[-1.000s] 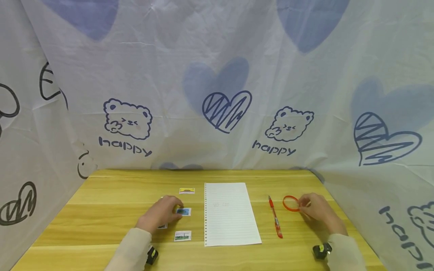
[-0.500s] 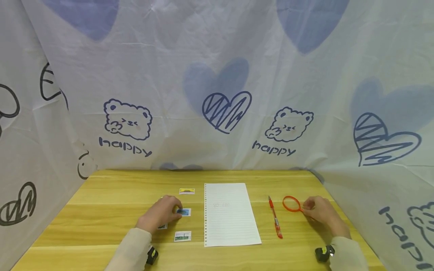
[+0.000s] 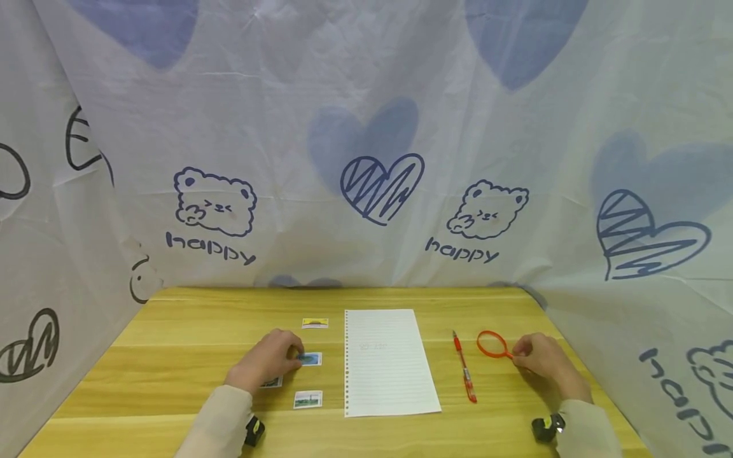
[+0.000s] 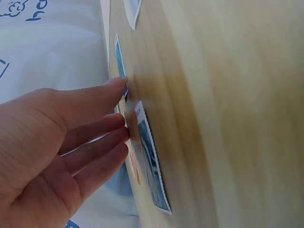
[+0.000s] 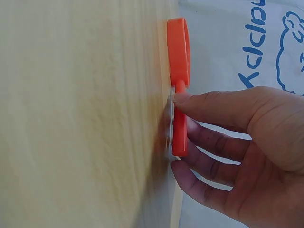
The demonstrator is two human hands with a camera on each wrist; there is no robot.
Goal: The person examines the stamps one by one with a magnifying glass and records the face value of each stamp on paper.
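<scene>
My left hand (image 3: 266, 359) is at the left end of a blue postage stamp (image 3: 312, 359) that lies flat on the table. In the left wrist view the thumb tip meets the edge of that stamp, while the other fingers reach out loosely. A dark stamp (image 4: 154, 166) lies close beside these fingers, partly covered by the hand in the head view. On the right, my right hand (image 3: 546, 362) pinches the handle of a red magnifying glass (image 5: 178, 52) between thumb and fingers. Its round frame rests on or just over the table; I cannot tell which.
A yellow stamp (image 3: 315, 323) and a green stamp (image 3: 308, 399) lie in the same column. A lined, punched sheet of paper (image 3: 389, 369) is in the middle, with a red pen (image 3: 465, 369) to its right. A printed curtain (image 3: 298, 210) stands behind the table.
My left hand has drawn back slightly left, showing more of the blue and dark stamps. My right hand has slid a little right along the magnifying glass handle, uncovering part of it.
</scene>
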